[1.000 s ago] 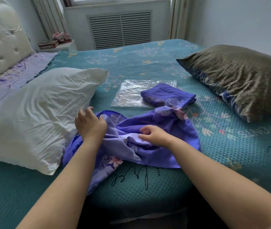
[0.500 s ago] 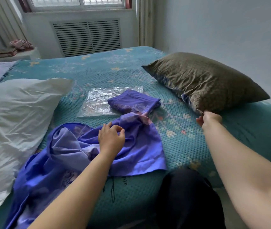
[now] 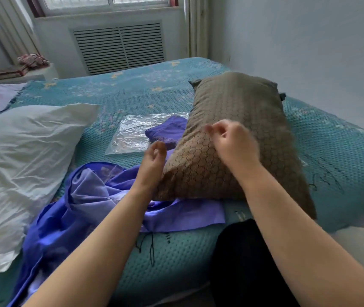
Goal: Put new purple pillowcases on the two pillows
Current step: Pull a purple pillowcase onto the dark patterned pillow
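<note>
The right hand (image 3: 234,142), right of frame centre, lies over the upper face of the brown pillow (image 3: 238,138); its fingers are curled, but motion blur hides whether they pinch the fabric, so the grip cannot be determined. The left hand (image 3: 153,158) sits at the pillow's left edge, fingers loosely curled, holding nothing visible; contact with the pillow cannot be confirmed.

The brown pillow stands tilted, its lower end resting on the unfolded purple pillowcase (image 3: 83,202), its upper end toward the upper right of the frame. Its cover shows a honeycomb pattern. The unfolded purple pillowcase lies crumpled at lower left of centre, trailing over the bed edge. A folded purple pillowcase (image 3: 167,131) lies partly on a clear plastic bag (image 3: 136,134), just left of the brown pillow at frame centre. A white pillow (image 3: 21,162) occupies the left of the frame, touching the unfolded pillowcase.

The surface is a bed with a teal patterned bedspread (image 3: 340,156). At top centre are a louvred radiator cover (image 3: 119,46) below a window (image 3: 110,1); a plain wall fills the upper right.
</note>
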{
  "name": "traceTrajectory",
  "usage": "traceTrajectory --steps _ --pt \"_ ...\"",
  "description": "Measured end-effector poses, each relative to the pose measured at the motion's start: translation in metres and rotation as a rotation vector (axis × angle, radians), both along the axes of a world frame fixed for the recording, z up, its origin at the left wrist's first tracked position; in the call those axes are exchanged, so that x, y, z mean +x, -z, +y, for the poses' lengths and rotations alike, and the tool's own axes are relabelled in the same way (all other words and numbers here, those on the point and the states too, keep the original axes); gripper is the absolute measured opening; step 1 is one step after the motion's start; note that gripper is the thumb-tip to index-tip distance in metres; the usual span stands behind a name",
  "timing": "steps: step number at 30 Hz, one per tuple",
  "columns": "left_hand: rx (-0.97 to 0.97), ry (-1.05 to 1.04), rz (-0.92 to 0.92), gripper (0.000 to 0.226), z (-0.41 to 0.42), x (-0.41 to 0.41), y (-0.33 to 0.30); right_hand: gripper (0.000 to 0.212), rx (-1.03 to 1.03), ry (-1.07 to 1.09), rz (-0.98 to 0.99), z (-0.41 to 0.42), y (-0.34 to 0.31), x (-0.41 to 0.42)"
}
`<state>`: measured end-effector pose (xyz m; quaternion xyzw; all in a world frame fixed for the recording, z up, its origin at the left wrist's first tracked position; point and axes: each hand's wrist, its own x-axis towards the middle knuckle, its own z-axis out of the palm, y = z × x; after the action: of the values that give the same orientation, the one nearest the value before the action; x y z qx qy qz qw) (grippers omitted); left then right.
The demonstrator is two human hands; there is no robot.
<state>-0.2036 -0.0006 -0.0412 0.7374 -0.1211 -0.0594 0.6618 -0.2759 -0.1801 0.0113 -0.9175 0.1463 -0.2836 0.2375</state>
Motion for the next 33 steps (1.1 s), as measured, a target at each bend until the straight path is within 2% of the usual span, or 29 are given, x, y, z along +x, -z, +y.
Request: traceTrajectory --steps 1,2,3,5,7,9,11,12,14,16,18,20,21,23,25,27,29,30,33 --pt "0.112 0.020 -0.016 0.033 0.001 0.001 0.003 0.051 -0.079 0.158 -0.019 -0.018 0.005 -0.001" --pt "0.232 0.046 -0.048 0.044 0.001 0.001 0.005 0.068 -0.089 0.312 0.059 -0.038 0.013 -0.002" --pt "0.340 0.083 -0.090 0.051 -0.001 -0.001 0.006 0.089 0.003 0.444 0.204 -0.060 0.024 -0.005" --pt "0.456 0.180 -0.125 0.059 -0.008 -0.002 0.010 0.120 0.331 0.601 0.426 -0.091 0.044 -0.015" --pt "0.442 0.215 -0.015 0.065 -0.017 -0.003 0.010 0.130 0.582 0.649 0.432 -0.109 0.061 -0.023" --pt "0.286 0.211 0.229 0.067 -0.024 -0.007 0.009 0.117 0.682 0.614 0.329 -0.113 0.070 -0.026" --pt "0.115 0.240 0.422 0.054 -0.029 -0.018 0.004 0.077 0.591 0.534 0.143 -0.103 0.070 -0.023" --pt "0.033 0.243 0.423 0.047 -0.032 -0.021 0.003 0.057 0.486 0.478 0.007 -0.093 0.066 -0.022" --pt "-0.122 0.194 0.282 0.041 -0.038 -0.020 -0.003 0.030 0.242 0.353 -0.296 -0.064 0.047 -0.022" --pt "-0.233 0.115 0.117 0.042 -0.034 -0.015 -0.013 0.019 0.082 0.238 -0.561 -0.026 0.024 -0.030" --pt "-0.272 0.058 0.043 0.045 -0.017 -0.007 -0.023 0.017 0.056 0.126 -0.657 0.013 0.009 -0.041" --pt "-0.252 0.064 0.000 0.048 0.008 0.004 -0.029 0.022 -0.010 0.045 -0.579 0.048 0.001 -0.055" --pt "-0.218 0.071 -0.023 0.051 0.020 0.012 -0.030 0.025 -0.094 -0.001 -0.465 0.065 -0.002 -0.062" --pt "-0.113 0.077 -0.064 0.055 0.037 0.026 -0.032 0.042 -0.213 -0.173 -0.056 0.092 -0.008 -0.074" --pt "0.032 0.092 -0.118 0.059 0.045 0.035 -0.032 0.051 -0.173 -0.314 0.268 0.101 -0.006 -0.070" --pt "0.167 0.125 -0.183 0.059 0.047 0.034 -0.027 0.044 -0.143 -0.329 0.354 0.098 -0.002 -0.059" --pt "0.332 0.192 -0.235 0.046 0.046 0.023 -0.017 0.040 -0.205 -0.235 0.307 0.088 0.002 -0.048" --pt "0.406 0.233 -0.272 0.041 0.045 0.016 -0.012 0.046 -0.253 -0.194 0.278 0.080 0.004 -0.043" --pt "0.640 0.240 -0.400 0.038 0.049 -0.004 -0.005 0.094 -0.373 -0.154 0.376 0.060 0.006 -0.035"
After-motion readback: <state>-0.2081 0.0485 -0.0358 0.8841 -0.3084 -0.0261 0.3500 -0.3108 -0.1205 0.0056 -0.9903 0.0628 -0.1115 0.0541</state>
